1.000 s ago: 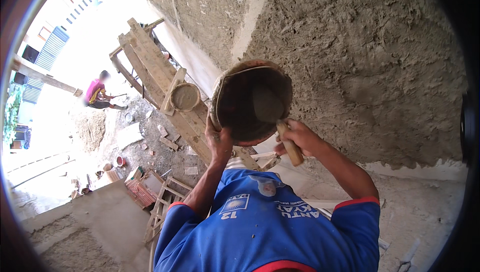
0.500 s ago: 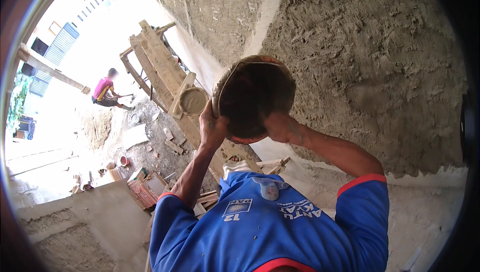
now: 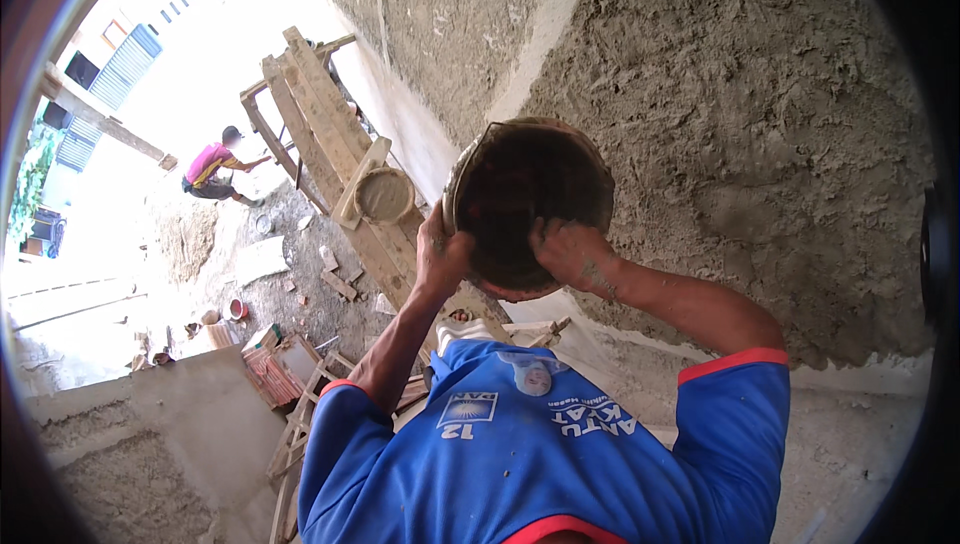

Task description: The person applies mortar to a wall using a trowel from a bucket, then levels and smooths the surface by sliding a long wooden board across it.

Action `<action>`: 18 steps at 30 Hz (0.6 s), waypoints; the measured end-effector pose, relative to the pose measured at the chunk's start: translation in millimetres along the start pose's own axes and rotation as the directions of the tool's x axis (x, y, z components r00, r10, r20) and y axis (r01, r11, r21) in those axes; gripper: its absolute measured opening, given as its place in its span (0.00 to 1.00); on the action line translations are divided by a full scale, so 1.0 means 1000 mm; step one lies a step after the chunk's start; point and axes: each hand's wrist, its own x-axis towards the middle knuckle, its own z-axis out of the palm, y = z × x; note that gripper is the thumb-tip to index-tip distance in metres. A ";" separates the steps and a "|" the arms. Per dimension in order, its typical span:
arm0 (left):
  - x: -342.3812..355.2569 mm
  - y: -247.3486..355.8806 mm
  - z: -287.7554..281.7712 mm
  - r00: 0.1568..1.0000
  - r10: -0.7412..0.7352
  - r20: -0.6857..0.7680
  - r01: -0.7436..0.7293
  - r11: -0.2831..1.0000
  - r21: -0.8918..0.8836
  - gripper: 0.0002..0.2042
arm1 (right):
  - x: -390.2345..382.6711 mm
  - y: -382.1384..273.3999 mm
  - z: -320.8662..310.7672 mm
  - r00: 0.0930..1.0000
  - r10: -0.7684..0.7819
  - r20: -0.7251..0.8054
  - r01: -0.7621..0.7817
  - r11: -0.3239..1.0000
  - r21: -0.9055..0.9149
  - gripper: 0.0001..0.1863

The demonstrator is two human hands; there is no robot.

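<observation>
A mortar-stained bucket (image 3: 530, 164), its dark mouth tilted toward me, is held up in front of the rough plaster. My left hand (image 3: 443, 254) is closed on its left rim. My right hand (image 3: 570, 252) reaches into the lower right of the opening, fingers curled; whatever it may hold is hidden in the shadow. Just left of the bucket, a round container of grey mortar (image 3: 383, 194) rests beside a short board (image 3: 355, 184) on the scaffold planks (image 3: 330, 124).
Rough, freshly plastered wall (image 3: 740, 124) fills the right side. Below on the left, another person (image 3: 215, 166) in a pink shirt crouches near a sand heap (image 3: 185, 239), a red pail (image 3: 238, 309) and stacked tiles (image 3: 280, 374). A low wall (image 3: 180, 414) runs at lower left.
The wooden trowel handle seen earlier in my right hand is out of sight, that hand now inside the bucket. The bucket has shifted rightward. The crouching person's arm has risen.
</observation>
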 end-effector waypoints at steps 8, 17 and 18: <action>-0.015 -0.019 0.011 0.999 -0.017 -0.041 0.015 0.999 -0.034 0.26 | -0.036 0.034 -0.048 0.975 0.148 0.168 -0.119 0.978 -0.172 0.22; -0.022 0.026 0.036 0.996 0.075 -0.046 -0.059 0.956 0.288 0.35 | -0.004 0.015 -0.036 0.898 0.317 0.306 -0.202 0.913 -0.354 0.09; -0.022 0.028 0.035 0.990 0.124 -0.063 -0.102 0.954 0.281 0.35 | -0.008 0.016 -0.033 0.922 0.271 0.277 -0.189 0.939 -0.287 0.08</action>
